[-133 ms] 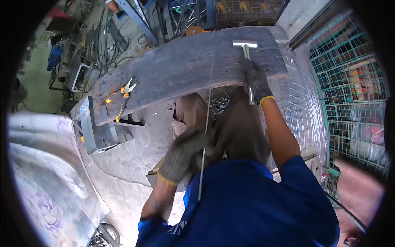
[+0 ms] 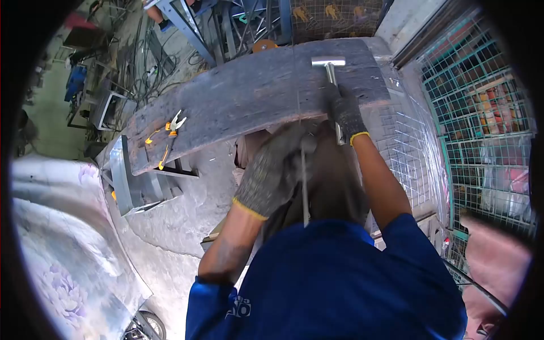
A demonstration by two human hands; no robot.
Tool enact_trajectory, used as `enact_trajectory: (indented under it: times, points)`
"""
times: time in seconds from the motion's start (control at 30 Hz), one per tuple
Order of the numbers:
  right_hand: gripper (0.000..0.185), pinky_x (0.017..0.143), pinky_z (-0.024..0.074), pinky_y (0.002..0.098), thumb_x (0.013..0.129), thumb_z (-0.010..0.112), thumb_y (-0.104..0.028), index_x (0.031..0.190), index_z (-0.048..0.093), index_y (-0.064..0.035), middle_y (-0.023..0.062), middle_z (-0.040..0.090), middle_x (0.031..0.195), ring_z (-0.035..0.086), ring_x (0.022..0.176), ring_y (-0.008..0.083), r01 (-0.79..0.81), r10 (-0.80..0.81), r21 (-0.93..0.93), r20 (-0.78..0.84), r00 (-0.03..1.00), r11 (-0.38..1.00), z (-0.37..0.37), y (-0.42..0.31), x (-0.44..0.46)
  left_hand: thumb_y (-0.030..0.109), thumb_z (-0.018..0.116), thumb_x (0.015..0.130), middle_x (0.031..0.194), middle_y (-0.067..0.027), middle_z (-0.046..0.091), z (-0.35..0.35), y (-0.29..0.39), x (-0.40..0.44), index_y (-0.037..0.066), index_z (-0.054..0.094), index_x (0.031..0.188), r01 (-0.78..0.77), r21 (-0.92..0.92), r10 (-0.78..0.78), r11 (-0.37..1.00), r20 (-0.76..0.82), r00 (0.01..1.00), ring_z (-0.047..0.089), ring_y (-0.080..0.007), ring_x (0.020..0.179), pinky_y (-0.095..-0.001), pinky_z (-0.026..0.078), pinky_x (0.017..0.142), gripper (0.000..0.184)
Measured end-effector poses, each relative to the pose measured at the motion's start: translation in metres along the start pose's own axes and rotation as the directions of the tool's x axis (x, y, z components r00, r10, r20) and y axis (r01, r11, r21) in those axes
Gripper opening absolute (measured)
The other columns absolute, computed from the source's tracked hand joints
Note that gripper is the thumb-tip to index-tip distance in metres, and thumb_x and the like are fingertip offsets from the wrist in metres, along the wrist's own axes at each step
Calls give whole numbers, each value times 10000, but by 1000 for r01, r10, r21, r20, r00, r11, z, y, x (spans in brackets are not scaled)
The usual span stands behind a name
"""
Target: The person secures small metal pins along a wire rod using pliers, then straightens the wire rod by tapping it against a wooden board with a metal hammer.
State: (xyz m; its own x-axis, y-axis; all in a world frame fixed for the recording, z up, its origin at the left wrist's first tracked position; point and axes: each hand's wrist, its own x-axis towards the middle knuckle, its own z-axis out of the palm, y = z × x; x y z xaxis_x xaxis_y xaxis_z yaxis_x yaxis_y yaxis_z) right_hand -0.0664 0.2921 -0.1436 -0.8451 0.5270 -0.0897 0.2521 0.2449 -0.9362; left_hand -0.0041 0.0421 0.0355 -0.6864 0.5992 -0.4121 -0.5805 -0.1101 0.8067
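Note:
My right hand (image 2: 344, 113), in a grey glove with a yellow cuff, is closed round the handle of a metal hammer (image 2: 328, 61) over the right part of the dark bench (image 2: 226, 93). My left hand (image 2: 272, 173), gloved alike and blurred, is closed round a thin metal rod (image 2: 305, 195) above my lap. The rod points from my body towards the bench's near edge and looks very thin beyond it. Orange-handled pliers (image 2: 174, 123) lie at the bench's left end, beside another orange-handled tool (image 2: 164, 157).
A grey metal channel (image 2: 122, 175) stands below the bench's left end. Teal wire mesh (image 2: 447, 147) rises at the right. Metal frames (image 2: 190, 25) and an orange disc (image 2: 264, 45) are behind the bench. Another person's arm (image 2: 154, 12) shows at the top left. Flowered cloth (image 2: 62, 243) hangs at the left.
My left hand has moved up and to the right along with the rod, closer to the bench. My right hand and the hammer have shifted slightly left in view.

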Motion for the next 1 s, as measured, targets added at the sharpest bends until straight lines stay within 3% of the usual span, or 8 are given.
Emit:
enact_trajectory:
  times: [0.03, 0.33, 0.57, 0.63, 0.67, 0.73, 0.83, 1.0]
  points:
    - [371, 536, 468, 365, 957, 542, -364, 938, 623, -2, 75, 581, 669, 582, 572, 194, 34, -33, 25, -30, 999, 999, -4, -7, 1, 269, 580, 955, 852, 22, 611, 13, 5, 13, 67, 581, 1158, 55, -453, -15, 890, 92, 996, 540, -64, 711, -189, 433, 563, 287]
    - [363, 508, 424, 302, 968, 522, -364, 1041, 682, -46, 14, 579, 664, 509, 564, 97, 65, -66, 73, 20, 998, 995, -20, -41, -20, 141, 557, 953, 1120, -82, 642, 39, 25, 33, -4, 538, 1249, -102, -600, 264, 793, 189, 946, 632, -164, 965, -256, 520, 804, 330]
    - [346, 528, 432, 303, 962, 540, -347, 1067, 686, -51, 15, 610, 703, 519, 584, 101, 14, -19, 115, 40, 999, 993, -22, -46, -22, 197, 547, 966, 1020, -109, 672, 44, 27, 35, -4, 612, 1132, -218, -506, 302, 835, 90, 949, 664, -184, 886, -298, 570, 738, 268]
    - [394, 866, 473, 326, 919, 570, -216, 1205, 586, 55, 145, 677, 1064, 635, 983, 231, -65, 59, 91, 76, 995, 994, -22, -38, -15, 197, 542, 969, 1014, -108, 669, 45, 28, 34, 0, 608, 1137, -216, -519, 297, 827, 77, 952, 662, -183, 868, -296, 568, 720, 267]
    - [394, 866, 473, 326, 919, 570, -216, 1205, 586, 55, 145, 677, 1064, 635, 983, 231, -63, 56, 91, 78, 995, 994, -20, -33, -13, 197, 542, 969, 1014, -108, 669, 45, 28, 33, 0, 608, 1137, -219, -519, 299, 826, 75, 951, 662, -183, 868, -296, 568, 720, 267]
    - [360, 551, 428, 292, 952, 556, -350, 1048, 679, -25, 17, 609, 716, 525, 609, 99, 114, -114, 57, -6, 993, 992, -16, -23, -9, 155, 531, 963, 1104, -110, 647, 44, 27, 29, -11, 573, 1191, -224, -449, 319, 865, 148, 936, 638, -191, 965, -289, 542, 803, 285]
    - [369, 565, 424, 288, 948, 558, -355, 1008, 672, -10, 13, 603, 721, 520, 623, 96, -205, 134, 366, 211, 968, 908, -18, -14, 1, 92, 514, 955, 1237, -112, 614, 43, 27, 24, -27, 520, 1273, -239, -340, 335, 909, 259, 906, 603, -205, 1110, -279, 503, 927, 339]
    - [371, 564, 421, 284, 947, 556, -361, 955, 662, -6, 7, 590, 714, 514, 625, 92, -73, 52, 217, 101, 994, 973, -21, -38, -16, 170, 476, 992, 1244, -104, 608, 34, 19, 40, -3, 478, 1328, 47, -715, 390, 697, 434, 812, 600, -196, 1114, -295, 508, 934, 378]
